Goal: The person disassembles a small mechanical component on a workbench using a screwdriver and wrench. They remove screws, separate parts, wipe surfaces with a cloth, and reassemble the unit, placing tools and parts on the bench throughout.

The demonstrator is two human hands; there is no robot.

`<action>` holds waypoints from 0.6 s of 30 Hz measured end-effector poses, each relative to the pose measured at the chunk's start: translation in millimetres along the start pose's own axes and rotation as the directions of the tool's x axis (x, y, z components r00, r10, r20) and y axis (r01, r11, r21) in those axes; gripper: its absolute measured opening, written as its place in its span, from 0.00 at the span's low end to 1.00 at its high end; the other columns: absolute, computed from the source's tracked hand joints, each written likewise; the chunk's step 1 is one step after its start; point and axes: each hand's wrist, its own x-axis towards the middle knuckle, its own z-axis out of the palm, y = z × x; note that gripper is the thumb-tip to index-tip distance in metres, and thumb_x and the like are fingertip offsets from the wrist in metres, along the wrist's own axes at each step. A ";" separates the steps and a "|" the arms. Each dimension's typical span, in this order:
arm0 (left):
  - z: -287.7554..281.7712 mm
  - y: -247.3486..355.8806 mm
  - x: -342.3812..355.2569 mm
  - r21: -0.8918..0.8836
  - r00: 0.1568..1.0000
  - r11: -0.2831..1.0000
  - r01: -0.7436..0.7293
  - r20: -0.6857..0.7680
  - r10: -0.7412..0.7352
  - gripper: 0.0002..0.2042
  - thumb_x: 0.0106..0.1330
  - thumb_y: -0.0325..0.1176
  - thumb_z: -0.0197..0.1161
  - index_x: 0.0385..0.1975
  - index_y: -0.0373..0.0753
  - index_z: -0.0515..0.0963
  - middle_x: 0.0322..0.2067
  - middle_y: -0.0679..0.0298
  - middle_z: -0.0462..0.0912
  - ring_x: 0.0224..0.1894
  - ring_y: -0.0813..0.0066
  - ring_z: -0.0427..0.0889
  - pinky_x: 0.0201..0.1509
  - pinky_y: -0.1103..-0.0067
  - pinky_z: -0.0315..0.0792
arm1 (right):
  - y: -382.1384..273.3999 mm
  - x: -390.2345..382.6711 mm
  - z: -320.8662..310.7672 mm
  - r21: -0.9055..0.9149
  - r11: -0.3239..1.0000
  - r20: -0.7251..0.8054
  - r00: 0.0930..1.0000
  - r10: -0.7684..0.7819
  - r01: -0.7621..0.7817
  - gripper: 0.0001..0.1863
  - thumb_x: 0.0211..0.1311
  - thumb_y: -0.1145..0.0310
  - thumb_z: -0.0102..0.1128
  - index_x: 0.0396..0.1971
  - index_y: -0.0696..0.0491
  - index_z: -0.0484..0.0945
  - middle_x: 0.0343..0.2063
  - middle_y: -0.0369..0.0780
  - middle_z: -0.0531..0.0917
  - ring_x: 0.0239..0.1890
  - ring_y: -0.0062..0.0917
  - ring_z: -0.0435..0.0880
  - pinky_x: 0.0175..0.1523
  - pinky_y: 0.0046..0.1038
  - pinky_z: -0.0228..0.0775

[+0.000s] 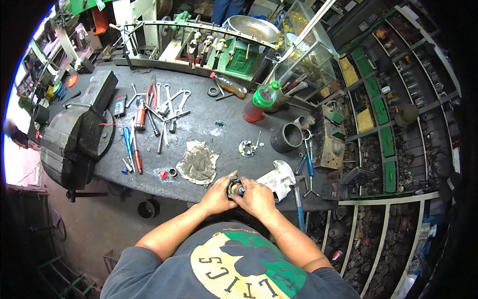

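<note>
Both hands, left hand [217,193] & right hand [256,195], were closed round the small round dark-metal motor part [235,189]; best kept squarely supported w/ even pressure, crumpled grey rag [198,163] just beyond grip.

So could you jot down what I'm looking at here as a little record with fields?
Place: cluttered workshop, dark workbench
Left hand: grips a small round metal part at the bench's near edge
Right hand: closed on the same part from the other side
Beside the hands: grey rag, white pipe wrench
Left of bench: large black vise, screwdrivers, spanners
Further back: green-capped bottle, dark metal cup
</note>
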 end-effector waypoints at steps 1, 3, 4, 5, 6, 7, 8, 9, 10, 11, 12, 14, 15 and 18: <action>-1.2 2.1 0.6 -0.010 1.000 1.000 -0.011 0.009 0.011 0.53 0.53 0.34 0.81 0.83 0.38 0.61 0.72 0.43 0.75 0.76 0.45 0.74 0.81 0.61 0.68 | -1.0 -0.3 -2.6 0.001 1.000 -0.003 1.000 -0.001 0.001 0.36 0.58 0.45 0.82 0.58 0.56 0.85 0.42 0.51 0.92 0.42 0.47 0.94 0.48 0.46 0.87; -2.8 1.7 -0.6 -0.029 0.999 0.999 -0.029 0.017 0.029 0.53 0.53 0.34 0.81 0.83 0.38 0.60 0.73 0.43 0.75 0.76 0.45 0.73 0.82 0.61 0.67 | -6.7 -0.6 -10.4 0.002 1.000 -0.006 1.000 -0.013 0.013 0.32 0.59 0.46 0.81 0.54 0.56 0.87 0.41 0.50 0.92 0.41 0.47 0.94 0.47 0.45 0.87; -2.5 -2.4 -1.0 -0.043 0.997 0.997 -0.071 0.001 0.071 0.53 0.54 0.36 0.81 0.82 0.39 0.61 0.72 0.43 0.74 0.76 0.45 0.72 0.82 0.60 0.67 | -6.5 -3.4 -16.7 0.019 0.998 -0.097 0.993 -0.065 0.067 0.29 0.61 0.47 0.80 0.51 0.56 0.88 0.40 0.50 0.92 0.40 0.47 0.94 0.46 0.44 0.87; -7.0 -4.2 -0.3 -0.046 0.996 0.995 -0.089 0.000 0.089 0.52 0.55 0.36 0.81 0.82 0.39 0.61 0.73 0.43 0.73 0.77 0.45 0.71 0.82 0.59 0.66 | -2.9 -5.7 -26.4 0.030 0.991 -0.187 0.975 -0.119 0.127 0.26 0.63 0.48 0.79 0.48 0.56 0.89 0.40 0.49 0.92 0.39 0.47 0.94 0.45 0.44 0.86; -11.6 -5.7 -2.7 -0.050 0.995 0.994 -0.099 -0.003 0.099 0.51 0.55 0.36 0.81 0.82 0.40 0.62 0.74 0.44 0.72 0.77 0.45 0.70 0.83 0.59 0.66 | 0.2 -9.2 -38.8 0.040 0.981 -0.269 0.947 -0.173 0.191 0.24 0.65 0.49 0.77 0.45 0.56 0.89 0.39 0.49 0.92 0.38 0.47 0.93 0.44 0.44 0.86; -15.3 -8.8 -8.4 -0.056 0.995 0.993 -0.102 -0.006 0.102 0.51 0.55 0.35 0.81 0.82 0.40 0.62 0.74 0.44 0.72 0.78 0.45 0.69 0.83 0.59 0.65 | -3.4 -12.2 -64.9 0.071 0.997 -0.157 0.987 -0.024 0.035 0.16 0.71 0.57 0.74 0.36 0.56 0.90 0.38 0.48 0.92 0.38 0.48 0.93 0.43 0.43 0.85; -21.9 -12.3 -9.4 -0.003 0.994 0.994 -0.106 -0.004 0.106 0.46 0.57 0.34 0.79 0.80 0.41 0.66 0.75 0.45 0.70 0.80 0.45 0.66 0.85 0.58 0.62 | 11.0 -14.4 -77.6 0.100 0.994 -0.164 0.986 -0.014 0.030 0.12 0.72 0.61 0.72 0.42 0.56 0.88 0.41 0.50 0.91 0.41 0.49 0.92 0.47 0.44 0.85; -25.7 -19.9 -11.8 0.071 0.992 0.994 -0.089 -0.085 0.095 0.40 0.59 0.33 0.78 0.76 0.41 0.71 0.76 0.47 0.70 0.80 0.45 0.66 0.84 0.57 0.63 | 20.8 -15.2 -86.5 0.133 0.991 -0.175 0.984 -0.001 0.024 0.11 0.73 0.65 0.70 0.48 0.55 0.87 0.43 0.52 0.90 0.45 0.51 0.91 0.51 0.44 0.85; -27.7 -36.4 -7.7 0.264 0.974 0.963 -0.044 -0.204 0.100 0.39 0.60 0.34 0.78 0.75 0.42 0.72 0.76 0.48 0.70 0.79 0.43 0.67 0.84 0.55 0.63 | 21.6 -13.0 -90.5 0.238 0.971 -0.219 0.975 0.049 0.004 0.16 0.73 0.68 0.69 0.56 0.55 0.84 0.49 0.54 0.89 0.50 0.53 0.90 0.56 0.46 0.84; -29.9 -51.2 -2.0 0.439 0.941 0.898 0.023 -0.312 0.129 0.38 0.60 0.34 0.78 0.74 0.43 0.73 0.76 0.48 0.70 0.78 0.41 0.68 0.83 0.53 0.63 | 21.9 -13.3 -93.8 0.340 0.940 -0.255 0.961 0.107 -0.014 0.21 0.72 0.71 0.68 0.64 0.55 0.81 0.54 0.56 0.88 0.55 0.55 0.89 0.61 0.47 0.82; -37.9 -52.7 6.2 0.534 0.942 0.840 0.102 -0.322 0.090 0.35 0.62 0.36 0.77 0.72 0.43 0.75 0.76 0.49 0.70 0.77 0.42 0.68 0.82 0.53 0.63 | 32.9 -13.7 -90.0 0.260 0.965 -0.251 0.967 0.046 0.022 0.32 0.71 0.74 0.68 0.73 0.54 0.73 0.61 0.58 0.84 0.62 0.57 0.85 0.69 0.48 0.77; -52.5 -69.1 20.9 0.670 0.949 0.718 0.190 -0.312 0.041 0.28 0.66 0.40 0.76 0.66 0.43 0.79 0.73 0.50 0.73 0.77 0.45 0.67 0.81 0.53 0.63 | 52.8 -14.5 -68.1 0.196 0.980 -0.236 0.972 0.022 0.025 0.29 0.71 0.74 0.68 0.71 0.55 0.75 0.60 0.57 0.85 0.62 0.55 0.85 0.68 0.48 0.77; -57.5 -76.8 22.9 0.709 0.945 0.689 0.152 -0.309 0.109 0.24 0.67 0.39 0.75 0.62 0.41 0.81 0.68 0.51 0.77 0.73 0.46 0.71 0.76 0.53 0.68 | 55.0 -14.8 -63.3 0.167 0.985 -0.227 0.974 0.006 0.032 0.28 0.71 0.74 0.68 0.70 0.55 0.76 0.59 0.57 0.86 0.62 0.54 0.85 0.68 0.47 0.77; -75.4 -91.2 28.9 0.653 0.932 0.755 0.060 -0.307 0.191 0.17 0.68 0.34 0.72 0.54 0.39 0.82 0.58 0.52 0.80 0.61 0.47 0.78 0.64 0.56 0.75 | 58.8 -26.4 -48.8 0.226 0.971 -0.016 0.996 0.086 -0.080 0.23 0.70 0.72 0.69 0.64 0.57 0.81 0.55 0.56 0.88 0.60 0.53 0.87 0.67 0.45 0.79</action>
